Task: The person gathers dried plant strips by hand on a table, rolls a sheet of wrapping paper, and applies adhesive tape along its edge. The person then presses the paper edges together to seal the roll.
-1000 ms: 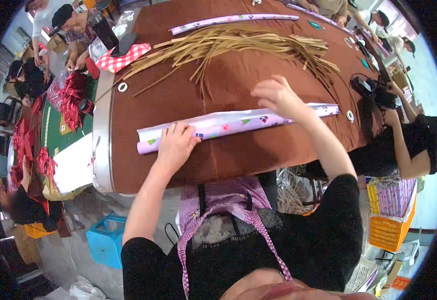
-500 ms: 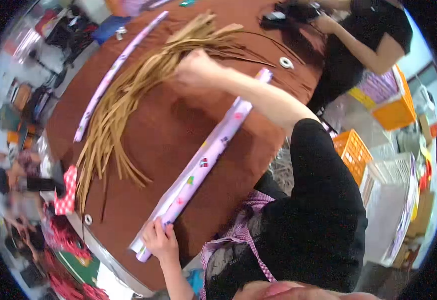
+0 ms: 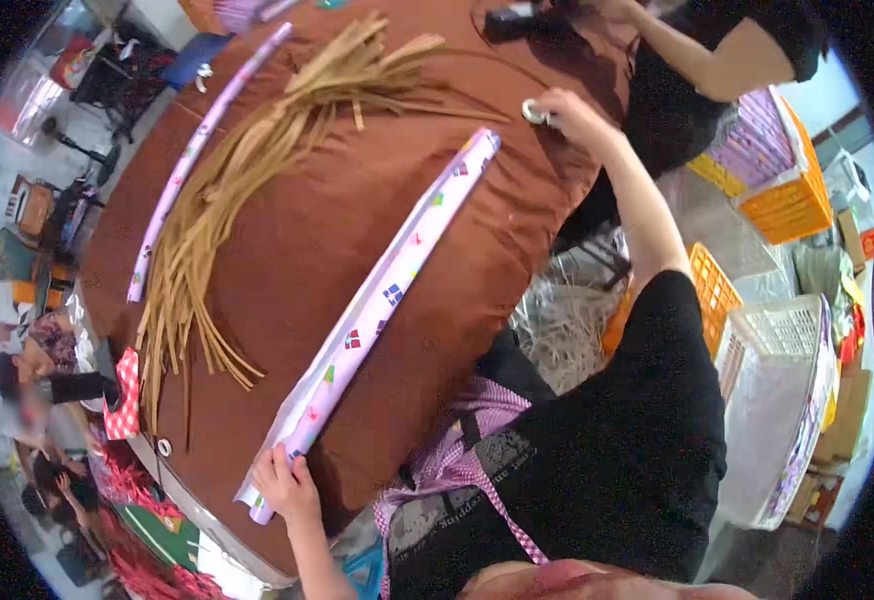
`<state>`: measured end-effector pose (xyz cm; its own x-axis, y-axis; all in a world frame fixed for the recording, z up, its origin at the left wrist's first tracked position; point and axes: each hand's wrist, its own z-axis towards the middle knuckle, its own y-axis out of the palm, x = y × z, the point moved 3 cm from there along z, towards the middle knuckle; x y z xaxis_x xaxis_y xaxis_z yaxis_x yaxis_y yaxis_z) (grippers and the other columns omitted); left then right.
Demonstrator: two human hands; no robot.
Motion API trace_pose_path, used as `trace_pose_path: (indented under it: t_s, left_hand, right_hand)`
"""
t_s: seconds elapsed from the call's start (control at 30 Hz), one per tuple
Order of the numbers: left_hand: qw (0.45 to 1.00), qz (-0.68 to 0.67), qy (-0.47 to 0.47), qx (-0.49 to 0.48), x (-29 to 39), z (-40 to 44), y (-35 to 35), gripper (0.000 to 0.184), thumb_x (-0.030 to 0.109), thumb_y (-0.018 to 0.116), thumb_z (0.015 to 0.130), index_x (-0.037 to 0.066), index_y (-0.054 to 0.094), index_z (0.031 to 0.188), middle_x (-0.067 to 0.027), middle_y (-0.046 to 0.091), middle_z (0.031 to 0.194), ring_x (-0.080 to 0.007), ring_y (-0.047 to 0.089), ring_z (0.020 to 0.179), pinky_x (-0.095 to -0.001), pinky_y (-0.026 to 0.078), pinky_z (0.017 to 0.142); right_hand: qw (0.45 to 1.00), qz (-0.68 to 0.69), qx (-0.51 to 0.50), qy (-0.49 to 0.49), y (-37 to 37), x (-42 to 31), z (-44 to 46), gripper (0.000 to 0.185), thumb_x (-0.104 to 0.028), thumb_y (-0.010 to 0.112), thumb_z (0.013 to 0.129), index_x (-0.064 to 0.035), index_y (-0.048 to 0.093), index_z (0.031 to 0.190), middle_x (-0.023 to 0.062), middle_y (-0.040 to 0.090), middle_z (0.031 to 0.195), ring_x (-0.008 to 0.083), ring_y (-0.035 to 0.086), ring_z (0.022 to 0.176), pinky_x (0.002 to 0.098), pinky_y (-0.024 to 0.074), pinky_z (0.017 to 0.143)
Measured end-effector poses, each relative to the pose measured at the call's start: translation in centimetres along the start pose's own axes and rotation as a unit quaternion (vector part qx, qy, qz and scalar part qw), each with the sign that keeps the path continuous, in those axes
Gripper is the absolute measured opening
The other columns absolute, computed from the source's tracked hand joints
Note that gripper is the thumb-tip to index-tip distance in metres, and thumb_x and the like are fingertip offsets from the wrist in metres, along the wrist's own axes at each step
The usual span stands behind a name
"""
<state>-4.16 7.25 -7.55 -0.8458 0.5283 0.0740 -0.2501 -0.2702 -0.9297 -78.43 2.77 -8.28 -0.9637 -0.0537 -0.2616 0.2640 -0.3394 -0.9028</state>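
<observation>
A long roll of lilac patterned paper (image 3: 387, 305) lies slantwise on the brown cloth, its loose edge showing white along one side. My left hand (image 3: 285, 484) grips the near end, its fingers curled over the tube. Beyond the far end, my right hand (image 3: 569, 115) has its fingers closed on a small white tape roll (image 3: 531, 111). To the left of the paper roll is a loose bundle of flat tan strips (image 3: 212, 215). A second, thinner patterned roll (image 3: 197, 145) lies along the outer side of those strips.
The brown-covered table (image 3: 307, 270) fills the middle. A co-worker's arm (image 3: 672, 50) and a dark object (image 3: 519, 22) are at the far right. Orange crates (image 3: 787, 205) and a white basket (image 3: 772, 400) stand right. Another tape ring (image 3: 164, 447) sits near the left edge.
My right hand has swung right, from above the tan strips to the tape roll, and now grips it. My left hand stays on the paper roll's near end. The view has shifted slightly.
</observation>
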Motion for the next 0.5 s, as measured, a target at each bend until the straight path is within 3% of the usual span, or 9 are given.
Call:
trace_pose_path:
  t_s: [0.1, 0.13, 0.17, 0.2, 0.27, 0.33, 0.43, 0.47, 0.5]
  left_hand:
    - [0.999, -0.033, 0.011, -0.016, 0.2, 0.5, -0.2, 0.031, 0.028, 0.059, 0.092, 0.003, 0.060, 0.110, -0.0148, 0.057, 0.108, -0.0367, 0.053, 0.101, -0.0496, 0.040, 0.088]
    - [0.999, -0.033, 0.005, 0.007, 0.3, 0.7, -0.5, 0.031, 0.028, 0.059, 0.092, 0.003, 0.060, 0.110, -0.0148, 0.057, 0.108, -0.0367, 0.053, 0.101, -0.0496, 0.040, 0.088]
    - [0.999, -0.037, 0.006, -0.005, 0.5, 0.9, -0.9, 0.030, 0.026, 0.060, 0.091, 0.003, 0.059, 0.109, -0.0146, 0.056, 0.107, -0.0367, 0.053, 0.100, -0.0496, 0.040, 0.087]
    - [0.999, -0.042, 0.008, -0.020, 0.6, 0.9, -1.0, 0.028, 0.025, 0.061, 0.090, 0.003, 0.059, 0.108, -0.0145, 0.056, 0.106, -0.0367, 0.053, 0.100, -0.0495, 0.040, 0.086]
    - [0.999, -0.052, 0.004, -0.007, 0.6, 0.8, -1.1, 0.027, 0.023, 0.062, 0.089, 0.003, 0.059, 0.107, -0.0144, 0.056, 0.105, -0.0366, 0.053, 0.099, -0.0491, 0.041, 0.086]
    - [0.998, -0.063, 0.004, -0.007, 0.7, 0.4, -1.2, 0.025, 0.022, 0.063, 0.088, 0.003, 0.059, 0.105, -0.0142, 0.056, 0.104, -0.0365, 0.053, 0.099, -0.0487, 0.041, 0.085]
    - [0.999, -0.052, 0.002, 0.002, 1.8, -0.1, -1.4, 0.025, 0.021, 0.063, 0.087, 0.004, 0.060, 0.105, -0.0139, 0.056, 0.104, -0.0359, 0.053, 0.098, -0.0480, 0.042, 0.084]
    - [0.998, -0.057, -0.004, -0.007, 2.2, -0.4, -1.5, 0.026, 0.022, 0.064, 0.087, 0.004, 0.060, 0.105, -0.0136, 0.057, 0.105, -0.0355, 0.053, 0.099, -0.0476, 0.042, 0.084]
    - [0.998, -0.061, -0.010, -0.017, 2.4, -0.6, -1.6, 0.026, 0.023, 0.064, 0.087, 0.004, 0.061, 0.105, -0.0133, 0.057, 0.105, -0.0351, 0.054, 0.099, -0.0473, 0.043, 0.084]
  right_hand:
    - [0.997, -0.003, -0.020, 0.077, -0.2, 0.0, 0.2, 0.009, -0.003, 0.067, 0.078, -0.0010, 0.065, 0.087, 0.0158, 0.062, 0.086, 0.0361, 0.058, 0.087, 0.0411, 0.0472, 0.080]
    - [0.997, 0.032, 0.065, 0.035, -0.1, 0.1, -0.2, 0.009, -0.007, 0.067, 0.079, -0.0048, 0.071, 0.087, 0.0167, 0.064, 0.081, 0.0359, 0.063, 0.086, 0.0432, 0.0500, 0.078]
    - [0.995, 0.026, 0.082, 0.052, 0.6, 1.0, -0.3, 0.008, -0.009, 0.067, 0.080, -0.0031, 0.070, 0.084, 0.0175, 0.065, 0.085, 0.0349, 0.063, 0.088, 0.0427, 0.0505, 0.080]
    - [0.995, -0.050, 0.083, -0.033, 2.2, 2.5, 0.3, 0.012, -0.012, 0.067, 0.081, -0.0022, 0.070, 0.086, 0.0178, 0.063, 0.089, 0.0317, 0.063, 0.088, 0.0401, 0.0506, 0.081]
    - [0.992, 0.094, 0.031, 0.073, -1.7, -6.5, 1.5, 0.023, -0.023, 0.068, 0.085, -0.0029, 0.070, 0.097, 0.0160, 0.065, 0.097, 0.0252, 0.062, 0.092, 0.0362, 0.0502, 0.084]
    - [0.949, 0.289, -0.008, 0.129, -2.2, -14.3, 2.5, 0.036, -0.034, 0.067, 0.089, -0.0034, 0.068, 0.109, 0.0128, 0.067, 0.103, 0.0194, 0.062, 0.096, 0.0330, 0.0495, 0.086]
    - [0.905, 0.388, -0.173, -0.031, 0.5, -26.5, 3.2, 0.049, -0.046, 0.062, 0.091, -0.0031, 0.066, 0.114, 0.0116, 0.067, 0.110, 0.0212, 0.060, 0.105, 0.0352, 0.0477, 0.092]
    - [0.903, 0.321, -0.281, -0.055, 0.6, -32.1, 3.2, 0.042, -0.034, 0.062, 0.094, -0.0007, 0.062, 0.119, 0.0099, 0.065, 0.115, 0.0166, 0.058, 0.109, 0.0335, 0.0456, 0.096]
    - [0.847, 0.391, -0.337, -0.129, 3.8, -35.7, 2.8, 0.040, -0.031, 0.061, 0.094, -0.0001, 0.062, 0.119, 0.0095, 0.065, 0.114, 0.0164, 0.058, 0.108, 0.0330, 0.0463, 0.094]
